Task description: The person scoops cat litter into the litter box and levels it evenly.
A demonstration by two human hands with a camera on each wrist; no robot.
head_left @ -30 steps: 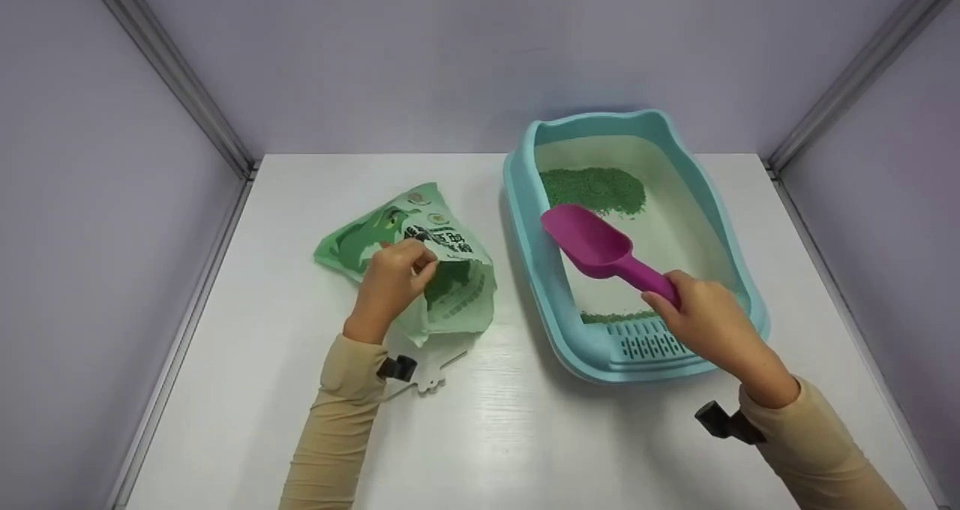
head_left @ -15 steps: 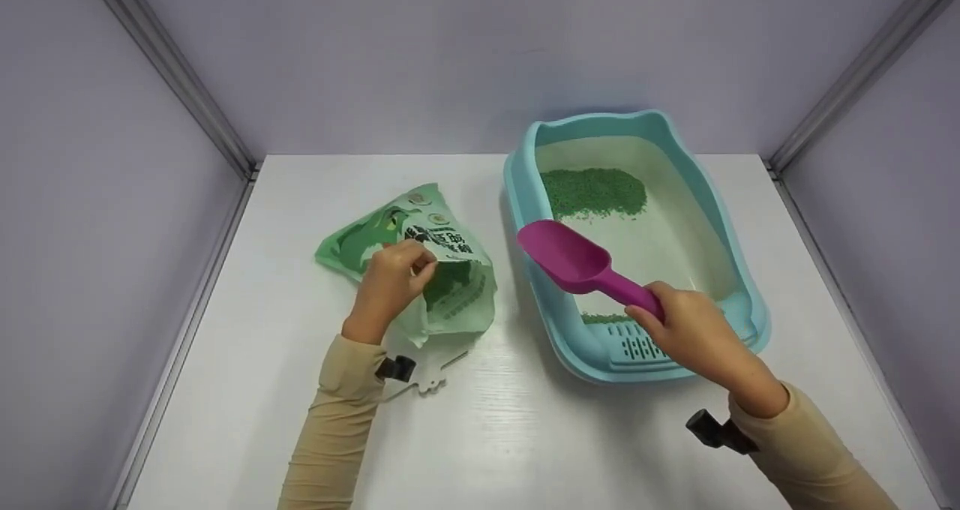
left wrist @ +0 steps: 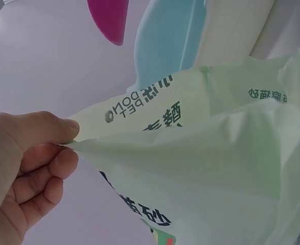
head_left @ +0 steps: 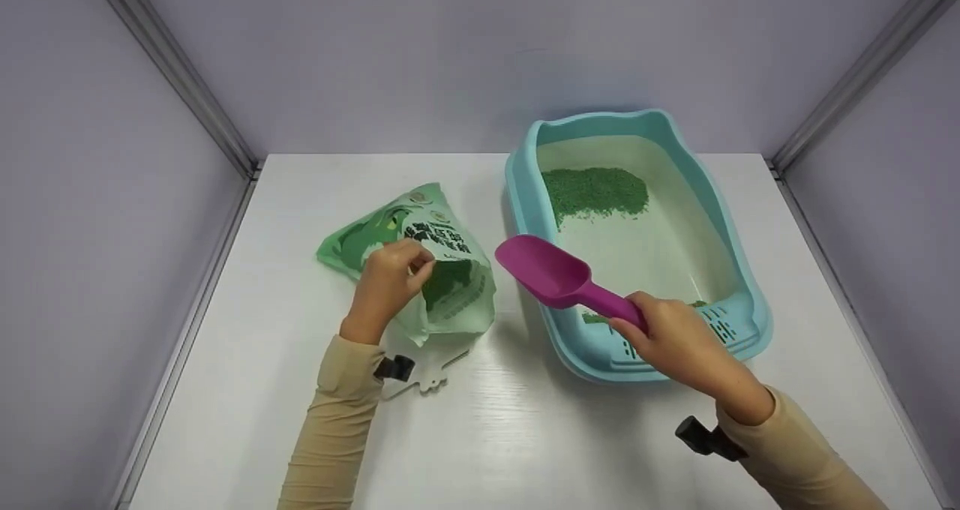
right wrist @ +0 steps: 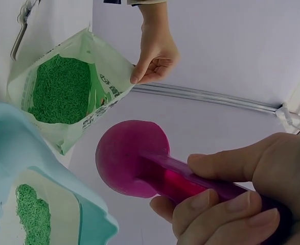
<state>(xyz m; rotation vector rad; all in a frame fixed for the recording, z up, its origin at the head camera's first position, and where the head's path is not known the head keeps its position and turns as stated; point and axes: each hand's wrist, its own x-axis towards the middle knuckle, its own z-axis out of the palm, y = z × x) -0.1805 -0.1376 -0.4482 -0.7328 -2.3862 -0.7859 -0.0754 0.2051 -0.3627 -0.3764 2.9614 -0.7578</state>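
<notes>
My left hand (head_left: 394, 277) pinches the upper edge of a green bag of cat litter (head_left: 450, 229) between thumb and fingers, and the mouth gapes. Inside the bag, green pellets (right wrist: 60, 89) show in the right wrist view. My right hand (head_left: 679, 341) grips the handle of a magenta scoop (head_left: 551, 270), whose bowl hangs past the left rim of the litter box, facing the bag. No pellets show in the bowl in the head view. The light-blue litter box (head_left: 529, 187) holds a patch of green pellets (head_left: 600, 193) at its far left and a thin strip near its front.
A pale metal tool with thin arms (head_left: 433, 382) lies on the white table (head_left: 510, 450) in front of the bag, beside my left wrist. Grey-lilac panels (head_left: 480, 60) stand around the table at the back and both sides.
My right hand has carried the scoop left and toward me, from over the litter box to past its left rim. The left hand and bag stay nearly still.
</notes>
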